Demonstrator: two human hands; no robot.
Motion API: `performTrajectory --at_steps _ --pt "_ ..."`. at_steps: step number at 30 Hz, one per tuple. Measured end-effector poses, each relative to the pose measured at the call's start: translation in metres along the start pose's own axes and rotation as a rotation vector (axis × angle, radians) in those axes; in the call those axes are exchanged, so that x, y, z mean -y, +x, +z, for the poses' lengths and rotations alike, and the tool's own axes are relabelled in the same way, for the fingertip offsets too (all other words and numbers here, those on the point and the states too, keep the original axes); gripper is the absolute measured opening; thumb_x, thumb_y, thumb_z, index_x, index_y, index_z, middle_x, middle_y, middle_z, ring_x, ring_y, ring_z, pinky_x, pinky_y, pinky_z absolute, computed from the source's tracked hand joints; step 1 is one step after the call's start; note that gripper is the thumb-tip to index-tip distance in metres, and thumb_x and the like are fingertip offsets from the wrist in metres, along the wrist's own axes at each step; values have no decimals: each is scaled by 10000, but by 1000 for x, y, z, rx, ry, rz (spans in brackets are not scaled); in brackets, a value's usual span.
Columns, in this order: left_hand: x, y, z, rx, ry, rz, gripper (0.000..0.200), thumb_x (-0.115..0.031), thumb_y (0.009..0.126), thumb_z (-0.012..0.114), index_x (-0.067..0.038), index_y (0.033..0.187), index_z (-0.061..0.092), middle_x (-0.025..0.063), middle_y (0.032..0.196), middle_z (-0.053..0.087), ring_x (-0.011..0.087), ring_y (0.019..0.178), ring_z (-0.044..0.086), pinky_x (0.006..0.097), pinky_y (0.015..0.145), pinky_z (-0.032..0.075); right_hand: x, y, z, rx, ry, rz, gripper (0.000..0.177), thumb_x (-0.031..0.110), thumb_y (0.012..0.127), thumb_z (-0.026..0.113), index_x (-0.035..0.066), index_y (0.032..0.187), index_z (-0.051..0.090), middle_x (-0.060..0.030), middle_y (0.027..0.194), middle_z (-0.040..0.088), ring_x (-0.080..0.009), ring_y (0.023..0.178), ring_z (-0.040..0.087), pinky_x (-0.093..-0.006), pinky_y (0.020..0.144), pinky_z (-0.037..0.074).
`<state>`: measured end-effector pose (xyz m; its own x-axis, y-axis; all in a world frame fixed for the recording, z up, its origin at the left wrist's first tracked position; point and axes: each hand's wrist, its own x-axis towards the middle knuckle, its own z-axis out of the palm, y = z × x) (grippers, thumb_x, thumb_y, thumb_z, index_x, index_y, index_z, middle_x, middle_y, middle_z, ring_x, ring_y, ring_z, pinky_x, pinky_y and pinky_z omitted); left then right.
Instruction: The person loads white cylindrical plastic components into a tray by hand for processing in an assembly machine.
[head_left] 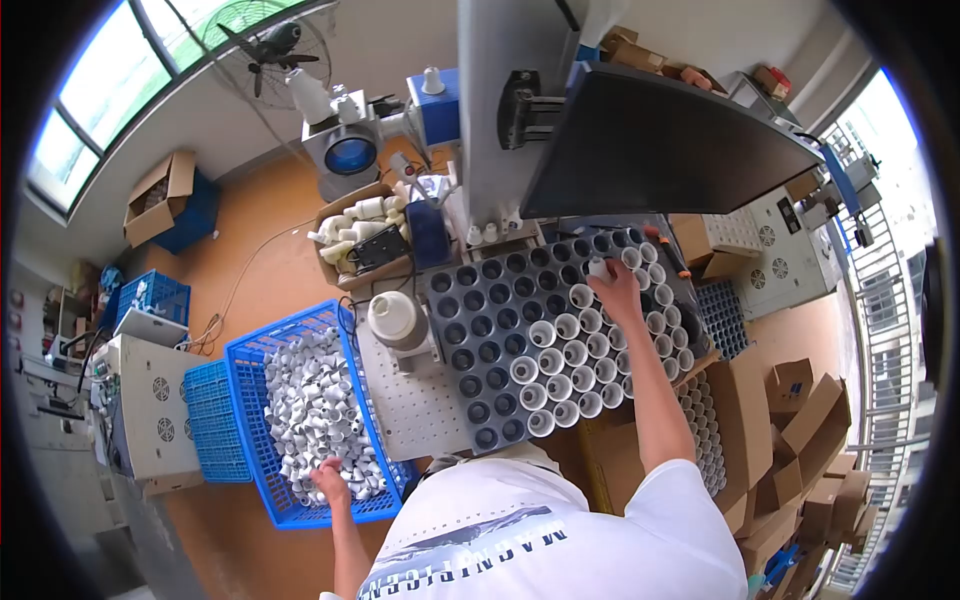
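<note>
My right hand (pixel 617 290) is closed on a white plastic cup-shaped part (pixel 599 268), over the black tray (pixel 470 357) of round pockets. White cups (pixel 575 353) with open tops fill the pockets on the tray's right and near side. Pockets at its left and far side show dark. My left hand (pixel 332 482) is down at the near end of a blue plastic basket (pixel 240 400), among a heap of loose white plastic parts (pixel 315 400). Its fingers are curled; whatever they grip is too small to make out.
A perforated metal plate (pixel 400 405) carrying a round cream-coloured fixture (pixel 397 320) lies between basket and tray. A monitor (pixel 670 140) overhangs the tray's far side. Behind the plate stands a cardboard box (pixel 330 265) of white parts. Cardboard boxes (pixel 800 430) crowd the right.
</note>
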<state>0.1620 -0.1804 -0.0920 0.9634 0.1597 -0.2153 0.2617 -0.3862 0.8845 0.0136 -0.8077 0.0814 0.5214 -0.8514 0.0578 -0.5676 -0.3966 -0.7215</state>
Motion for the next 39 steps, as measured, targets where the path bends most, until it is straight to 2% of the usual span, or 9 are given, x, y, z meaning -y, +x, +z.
performTrajectory --at_steps 2,4,7,12,15,18,26,33,39 --pt "-15 9 10 72 -150 74 256 7 729 364 39 733 618 114 802 653 188 793 606 310 792 482 12 -42 21 89 227 -13 397 180 734 729 3 1067 603 -136 949 662 -236 883 642 -325 790 483" --pt "-44 16 20 155 -88 163 283 -4 698 366 55 767 634 120 836 660 201 829 613 322 831 482 12 -84 50 186 418 -2 366 170 761 726 -4 1058 602 -99 954 658 -178 879 622 -303 799 478" --pt "-83 23 43 223 -211 267 319 10 669 353 64 802 638 109 845 660 188 828 611 309 845 473 47 -149 78 402 617 68 349 149 789 723 -16 1067 592 -69 981 649 -137 886 602 -283 807 477" --pt "-133 23 70 380 -315 390 372 12 657 341 73 851 652 105 842 664 189 832 615 306 855 472 76 -213 106 573 659 111 381 150 790 740 -17 1091 578 -68 984 654 -116 880 609 -257 786 485" --pt "-155 14 75 410 -268 414 369 -1 651 345 82 852 645 103 837 663 195 837 619 308 866 470 81 -218 106 569 583 90 389 160 785 746 -22 1086 581 -74 976 657 -121 872 612 -262 782 486" --pt "-151 13 78 448 -314 438 356 -21 641 357 83 837 636 101 847 664 198 848 615 314 873 467 90 -215 96 551 526 101 386 128 798 740 -23 1106 563 -62 987 646 -117 903 604 -264 816 483" --pt "-145 7 76 459 -239 437 346 -21 632 359 78 813 636 97 832 659 188 837 600 304 846 456 84 -223 101 512 478 73 388 168 780 751 -20 1076 586 -84 959 666 -131 856 621 -272 768 491" --pt "-142 7 76 478 -275 437 385 -23 636 342 97 853 636 119 899 655 204 858 608 321 848 472 84 -216 100 489 466 44 385 194 775 758 -15 1054 596 -95 948 675 -146 845 630 -280 762 494" --pt "-157 1 78 470 -281 420 379 -21 638 339 94 849 632 115 900 653 201 878 600 324 863 459 83 -208 95 558 459 65 399 136 790 743 -32 1108 571 -78 979 657 -120 875 612 -264 784 493"
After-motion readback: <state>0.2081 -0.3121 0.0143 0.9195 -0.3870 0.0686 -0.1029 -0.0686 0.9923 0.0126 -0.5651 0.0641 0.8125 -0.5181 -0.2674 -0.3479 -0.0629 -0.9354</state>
